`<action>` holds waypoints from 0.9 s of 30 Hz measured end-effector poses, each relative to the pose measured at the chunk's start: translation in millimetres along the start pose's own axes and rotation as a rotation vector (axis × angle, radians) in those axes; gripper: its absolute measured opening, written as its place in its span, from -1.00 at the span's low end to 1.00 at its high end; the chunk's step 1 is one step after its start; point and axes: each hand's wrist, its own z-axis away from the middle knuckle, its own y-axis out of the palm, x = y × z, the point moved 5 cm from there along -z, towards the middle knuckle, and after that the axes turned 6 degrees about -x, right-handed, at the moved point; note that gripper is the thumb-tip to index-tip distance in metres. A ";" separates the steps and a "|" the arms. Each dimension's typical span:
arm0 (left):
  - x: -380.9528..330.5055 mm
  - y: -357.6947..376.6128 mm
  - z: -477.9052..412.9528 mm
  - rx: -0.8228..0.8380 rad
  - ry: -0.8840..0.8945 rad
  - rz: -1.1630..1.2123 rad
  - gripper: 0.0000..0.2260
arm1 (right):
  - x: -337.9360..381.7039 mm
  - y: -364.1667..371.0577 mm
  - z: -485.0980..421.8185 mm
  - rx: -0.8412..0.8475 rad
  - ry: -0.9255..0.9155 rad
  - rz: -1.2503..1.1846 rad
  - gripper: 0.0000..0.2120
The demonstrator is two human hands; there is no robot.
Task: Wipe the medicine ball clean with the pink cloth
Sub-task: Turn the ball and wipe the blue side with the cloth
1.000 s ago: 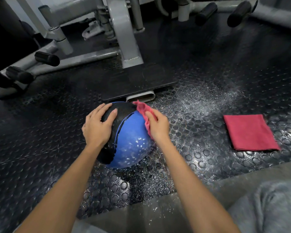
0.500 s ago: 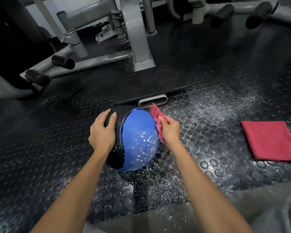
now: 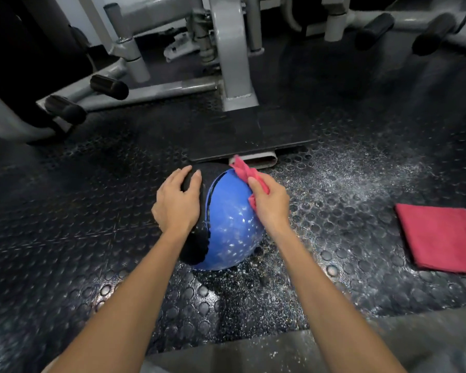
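1. Floor (image 3: 65,238): dark studded rubber mat. White powder lies scattered to the right of the ball and under it. The residue probably has the same source as the spots on the ball.
2. Machine (image 3: 234,63): grey gym frame across the top, with its black plate (image 3: 253,133) just behind the ball. It plays no part in the wipe.
3. Ball (image 3: 234,227): sits on the floor at centre, between both hands, just in front of the plate. It has a black panel on the left and a blue panel on the right. White specks cover the lower blue panel, so cleaning is judged partly done at best.
4. Folded cloth (image 3: 439,238): red, lying flat on the floor well to the right of the ball, untouched. Likely a spare.
5. Left hand (image 3: 176,205): laid over the black panel at upper left. Judged purpose is to brace the ball so it cannot roll under the wiping pressure.
6. Right hand (image 3: 272,205): on the upper right of the blue panel, presses the cloth to the surface.
7. Cloth (image 3: 244,170): pink, bunched, its free end sticking up past the top of the ball. Bunching gives a firm pad.
8. Fingers, left (image 3: 191,176): extended, close together, gently curved to the ball, gripping nothing.
9. Fingers, right (image 3: 253,184): curled and clamped on the cloth, with the thumb on top of it.
10. Next, as I judge it: work down to the specks.
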 end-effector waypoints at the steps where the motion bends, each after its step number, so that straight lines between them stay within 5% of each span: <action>1: -1.3 0.5 -0.9 -0.006 -0.006 -0.005 -0.64 | 9.6 4.9 12.8 -0.023 -0.200 0.085 -0.71; 4: 3.4 -0.4 -4.6 0.005 -0.033 0.016 -0.65 | 18.2 15.3 51.5 0.032 -0.665 0.224 -0.71; 6: 6.7 -1.1 -4.9 0.021 -0.035 0.051 -0.65 | 10.8 7.5 46.3 0.044 -0.696 0.172 -0.76; 9: 4.9 -1.9 -2.6 0.007 -0.029 0.040 -0.64 | -14.7 -8.5 11.3 0.019 -0.071 -0.219 -0.79; 11: -0.1 -0.7 0.8 -0.011 -0.029 0.009 -0.63 | -16.6 -8.4 11.0 0.002 0.140 -0.268 -0.76; 12: -2.7 0.3 1.2 -0.017 -0.030 -0.008 -0.63 | -10.9 -7.4 16.3 -0.029 0.049 -0.192 -0.76; 16: -3.2 1.9 -5.2 0.014 -0.064 -0.026 -0.62 | 24.1 20.9 77.7 -0.009 -0.804 0.228 -0.78; 19: 2.4 -0.2 -3.2 0.062 -0.026 -0.011 -0.62 | 16.4 16.7 75.9 -0.024 -1.045 0.286 -0.80; 22: 3.2 -1.5 -1.5 0.068 0.001 -0.017 -0.61 | 0.2 0.4 48.9 -0.070 -0.741 0.136 -0.78; 26: -5.2 1.4 0.5 0.050 -0.007 -0.058 -0.60 | -24.5 -5.8 28.8 -0.099 0.055 -0.341 -0.81; 27: -7.0 2.2 1.1 0.046 -0.002 -0.069 -0.59 | -22.0 -5.4 30.8 -0.124 0.123 -0.356 -0.80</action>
